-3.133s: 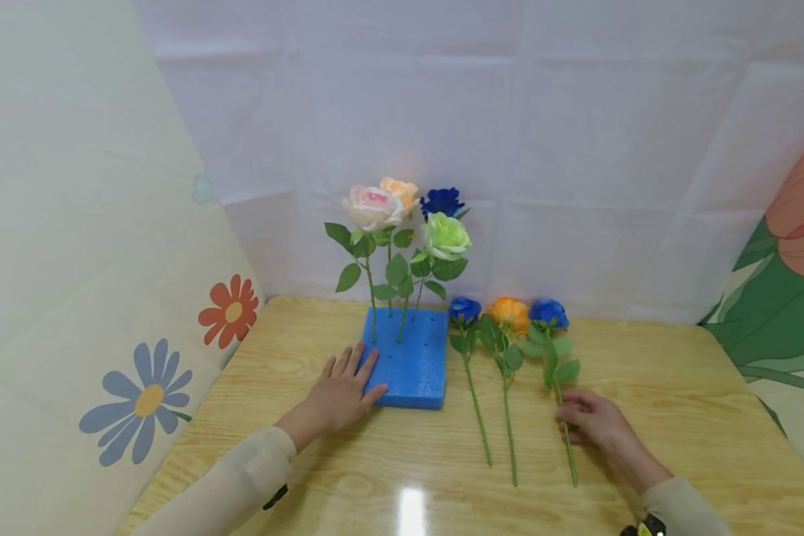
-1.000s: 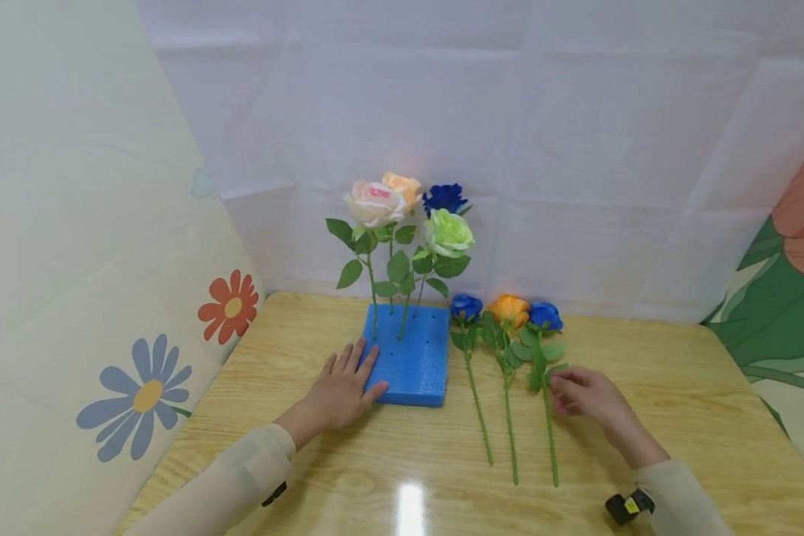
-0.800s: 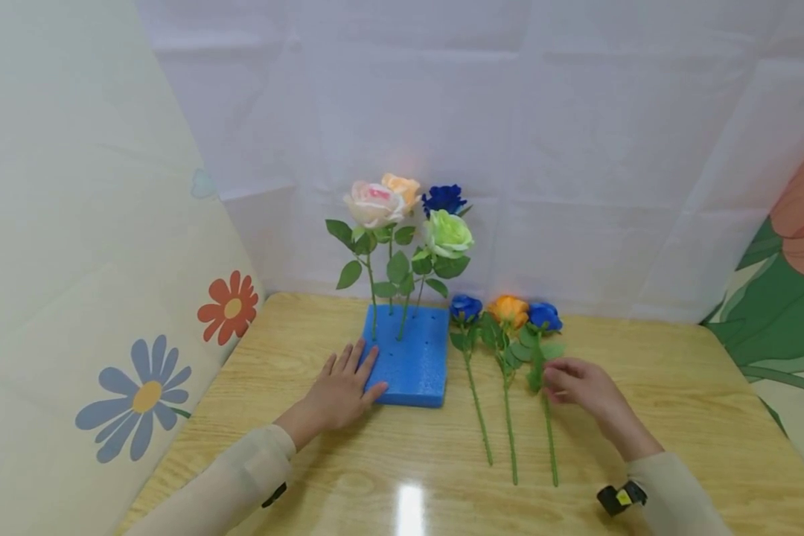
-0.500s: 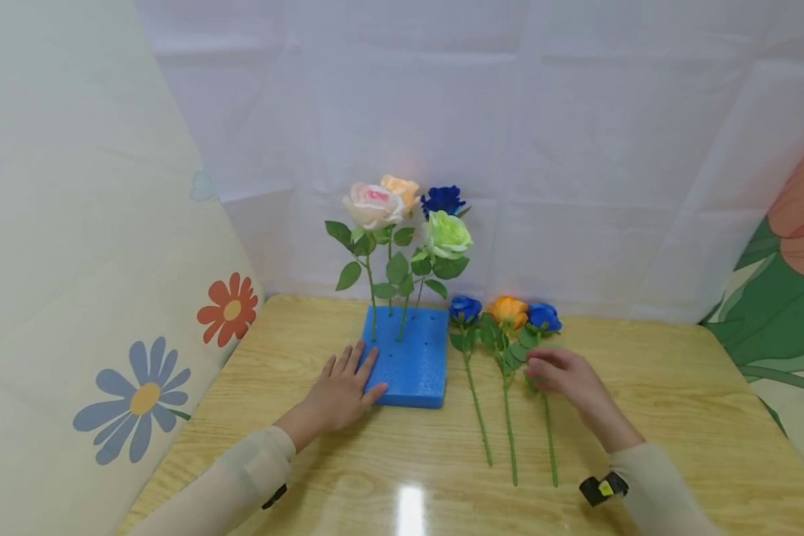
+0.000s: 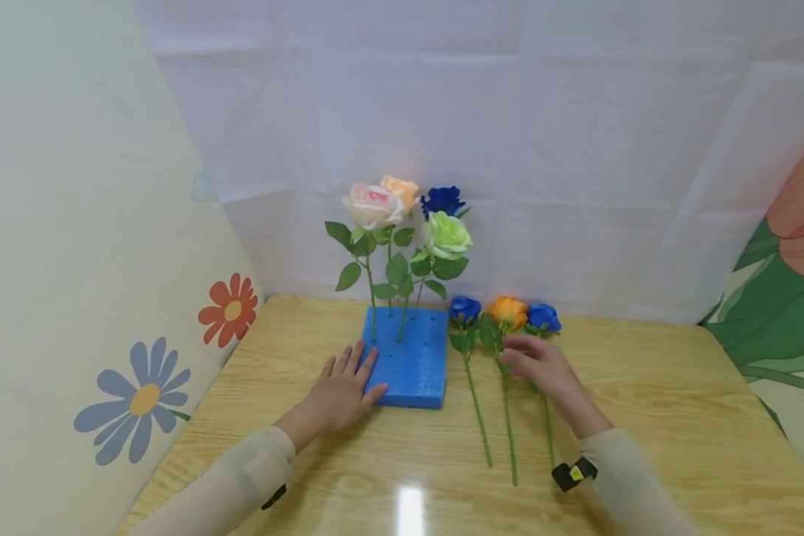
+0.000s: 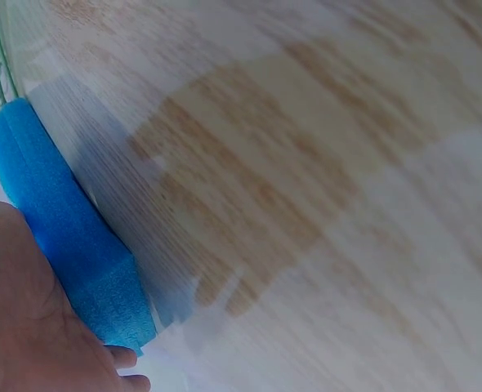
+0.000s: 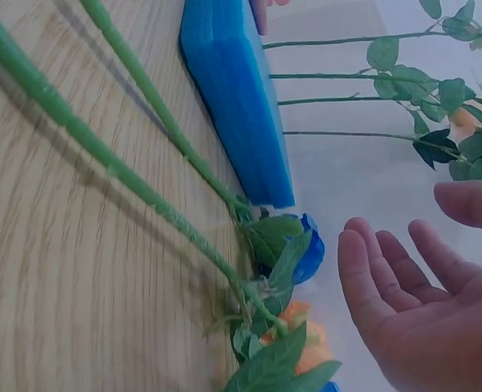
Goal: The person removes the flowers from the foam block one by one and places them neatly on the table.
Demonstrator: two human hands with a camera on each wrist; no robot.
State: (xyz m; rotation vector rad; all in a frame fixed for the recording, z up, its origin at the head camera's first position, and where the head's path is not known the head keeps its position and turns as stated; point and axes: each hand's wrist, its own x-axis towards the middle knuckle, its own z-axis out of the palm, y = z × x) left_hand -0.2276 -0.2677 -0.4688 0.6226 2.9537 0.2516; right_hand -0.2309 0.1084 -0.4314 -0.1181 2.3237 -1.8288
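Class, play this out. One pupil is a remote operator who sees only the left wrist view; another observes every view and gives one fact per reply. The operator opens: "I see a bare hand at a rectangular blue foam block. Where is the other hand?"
Observer: In the head view, the right hand hovers by the long-stemmed orange rose lying on the wood-grain table.
Operator: Is it gripping anything?
Observer: No; the right wrist view shows its loosely curled fingers holding nothing.
Operator: Which blooms stand in the blue foam block?
Observer: A pale pink rose, a peach rose, a dark blue rose and a light green rose.
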